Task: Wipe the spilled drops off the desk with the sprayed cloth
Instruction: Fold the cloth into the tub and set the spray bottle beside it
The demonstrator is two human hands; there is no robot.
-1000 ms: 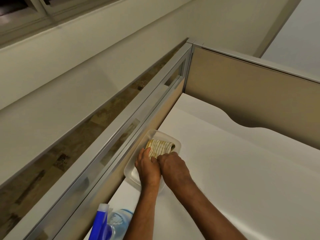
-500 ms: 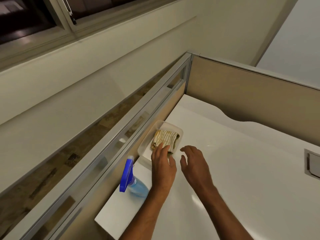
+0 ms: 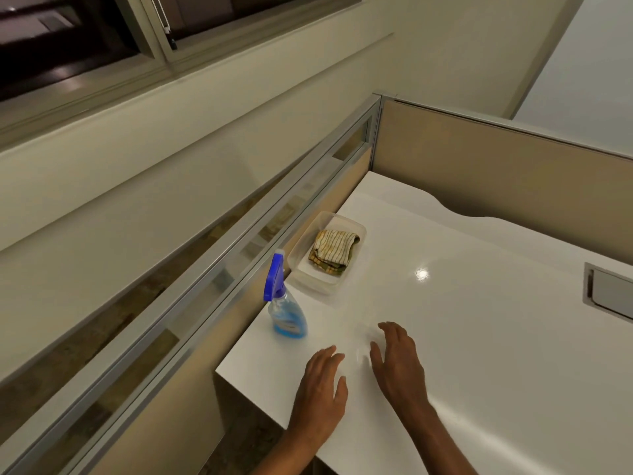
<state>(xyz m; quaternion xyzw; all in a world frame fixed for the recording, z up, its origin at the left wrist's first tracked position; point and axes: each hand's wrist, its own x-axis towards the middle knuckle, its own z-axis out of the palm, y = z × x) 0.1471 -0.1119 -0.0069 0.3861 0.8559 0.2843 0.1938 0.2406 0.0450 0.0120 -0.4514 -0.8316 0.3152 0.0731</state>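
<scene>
A folded yellow cloth with dark stripes (image 3: pixel 333 252) lies in a clear plastic tray (image 3: pixel 352 228) on the white desk (image 3: pixel 479 337), close to the left partition. A spray bottle (image 3: pixel 285 303) with blue liquid and a blue trigger head stands upright just in front of the tray. My left hand (image 3: pixel 320 389) and my right hand (image 3: pixel 397 363) hover side by side over the desk's near left corner, fingers relaxed and spread, holding nothing. Both hands are well short of the tray. A few faint drops show on the desk between the hands.
Beige partition panels with metal frames (image 3: pixel 308 186) wall the desk on the left and at the back. A metal cable hatch (image 3: pixel 609 293) is set into the desk at the right. The desk's left edge ends near my left hand.
Both hands let go of the cloth in the tray and drew back toward me to the desk's near corner. The view pulled back, bringing the whole spray bottle into sight.
</scene>
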